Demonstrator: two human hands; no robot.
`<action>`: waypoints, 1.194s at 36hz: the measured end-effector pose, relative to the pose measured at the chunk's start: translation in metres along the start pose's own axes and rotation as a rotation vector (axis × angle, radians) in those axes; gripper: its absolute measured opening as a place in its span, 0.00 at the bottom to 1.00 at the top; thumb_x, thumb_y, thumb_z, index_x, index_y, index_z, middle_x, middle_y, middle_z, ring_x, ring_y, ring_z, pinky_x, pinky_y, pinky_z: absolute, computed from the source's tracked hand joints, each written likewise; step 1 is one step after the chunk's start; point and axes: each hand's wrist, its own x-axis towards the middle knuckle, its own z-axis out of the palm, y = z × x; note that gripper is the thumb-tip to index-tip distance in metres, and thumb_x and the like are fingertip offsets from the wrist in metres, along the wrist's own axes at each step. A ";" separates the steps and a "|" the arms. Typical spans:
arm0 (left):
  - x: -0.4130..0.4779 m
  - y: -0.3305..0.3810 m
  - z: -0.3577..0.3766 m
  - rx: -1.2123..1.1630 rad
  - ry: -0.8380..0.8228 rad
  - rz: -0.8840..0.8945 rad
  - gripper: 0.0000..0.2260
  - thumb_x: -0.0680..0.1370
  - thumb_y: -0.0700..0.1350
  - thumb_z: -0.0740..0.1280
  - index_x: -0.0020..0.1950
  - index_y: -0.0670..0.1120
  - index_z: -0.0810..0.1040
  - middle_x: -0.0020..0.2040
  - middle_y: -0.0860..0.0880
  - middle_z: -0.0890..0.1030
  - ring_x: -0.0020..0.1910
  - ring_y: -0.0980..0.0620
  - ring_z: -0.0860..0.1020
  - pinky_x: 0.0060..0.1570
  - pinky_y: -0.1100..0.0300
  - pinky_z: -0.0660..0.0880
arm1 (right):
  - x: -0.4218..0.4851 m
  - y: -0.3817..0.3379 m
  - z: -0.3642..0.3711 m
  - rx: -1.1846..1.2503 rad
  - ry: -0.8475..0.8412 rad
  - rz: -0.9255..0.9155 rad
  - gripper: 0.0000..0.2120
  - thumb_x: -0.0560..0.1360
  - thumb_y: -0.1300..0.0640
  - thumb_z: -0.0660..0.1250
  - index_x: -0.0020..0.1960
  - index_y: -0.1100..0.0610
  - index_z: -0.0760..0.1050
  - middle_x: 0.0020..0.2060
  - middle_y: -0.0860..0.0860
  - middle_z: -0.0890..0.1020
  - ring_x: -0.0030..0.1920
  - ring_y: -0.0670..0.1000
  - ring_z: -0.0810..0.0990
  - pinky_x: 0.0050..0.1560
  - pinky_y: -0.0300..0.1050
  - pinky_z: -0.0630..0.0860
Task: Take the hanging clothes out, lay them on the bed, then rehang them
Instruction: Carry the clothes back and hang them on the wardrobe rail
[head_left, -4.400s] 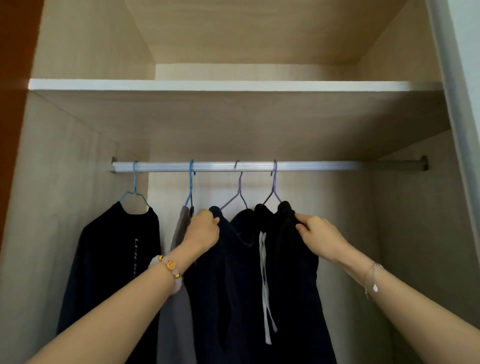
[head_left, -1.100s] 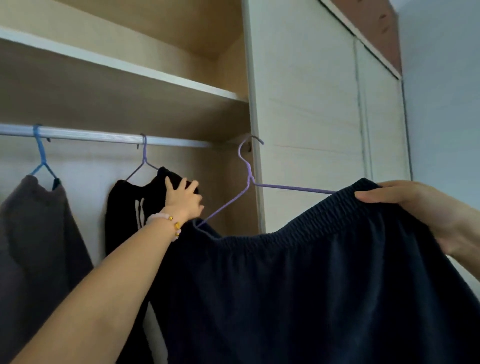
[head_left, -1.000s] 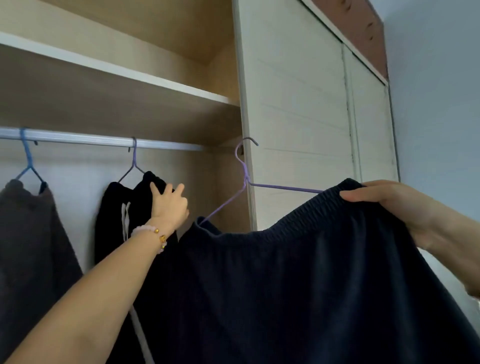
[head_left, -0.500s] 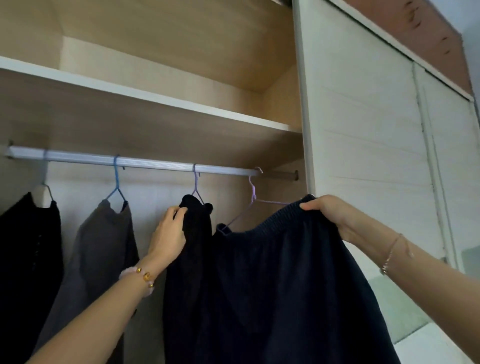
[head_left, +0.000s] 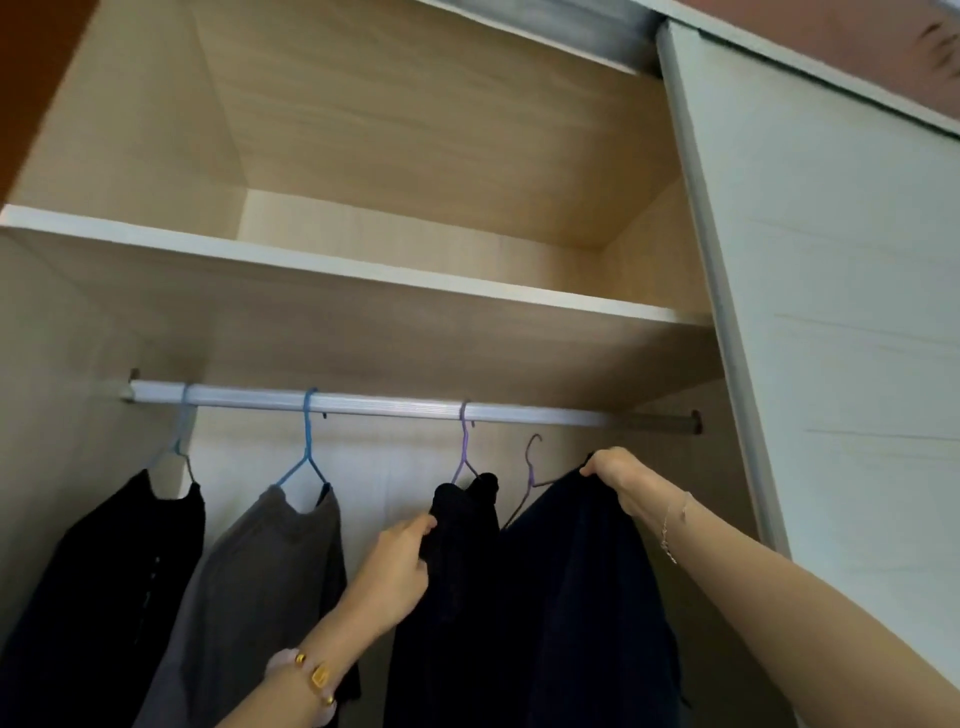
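Observation:
A silver rail (head_left: 395, 404) crosses the wardrobe. On it hang a black top (head_left: 104, 587) at the left, a grey garment (head_left: 249, 582) on a blue hanger, and a black garment (head_left: 457, 587) on a purple hanger (head_left: 464, 447). My left hand (head_left: 397, 577) grips the left edge of that black garment. My right hand (head_left: 621, 475) holds up the dark navy garment (head_left: 582, 613) by its top edge. Its purple hanger (head_left: 531, 470) is just below the rail, hook free of it.
A white-edged shelf (head_left: 363, 273) runs above the rail. The pale sliding door (head_left: 841, 312) stands close on the right, its edge beside my right forearm. The wardrobe's left wall (head_left: 47, 395) is next to the black top.
The navy garment, swung out to the right a second ago, has come back in toward the rail. My left hand dropped from the black garment's top to its edge. My view turned left and up.

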 end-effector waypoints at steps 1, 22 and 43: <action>0.000 -0.001 0.002 0.009 -0.002 -0.006 0.23 0.77 0.32 0.57 0.71 0.46 0.66 0.67 0.48 0.73 0.65 0.53 0.72 0.58 0.73 0.62 | 0.007 -0.005 0.001 -0.007 0.006 -0.011 0.15 0.76 0.67 0.59 0.61 0.68 0.71 0.56 0.62 0.77 0.52 0.60 0.76 0.49 0.48 0.72; 0.007 0.002 0.034 0.050 0.133 0.042 0.18 0.79 0.40 0.60 0.68 0.49 0.67 0.61 0.53 0.67 0.49 0.55 0.77 0.45 0.69 0.70 | 0.033 -0.030 -0.011 -0.306 0.128 -0.202 0.16 0.79 0.59 0.57 0.63 0.65 0.70 0.58 0.61 0.76 0.58 0.62 0.75 0.56 0.49 0.72; 0.027 0.053 0.003 -0.666 0.115 -0.305 0.19 0.77 0.44 0.65 0.67 0.46 0.68 0.61 0.47 0.72 0.59 0.50 0.72 0.54 0.60 0.67 | 0.016 0.035 -0.022 -0.553 0.068 -0.245 0.11 0.76 0.54 0.59 0.51 0.61 0.72 0.51 0.60 0.78 0.52 0.62 0.78 0.45 0.46 0.70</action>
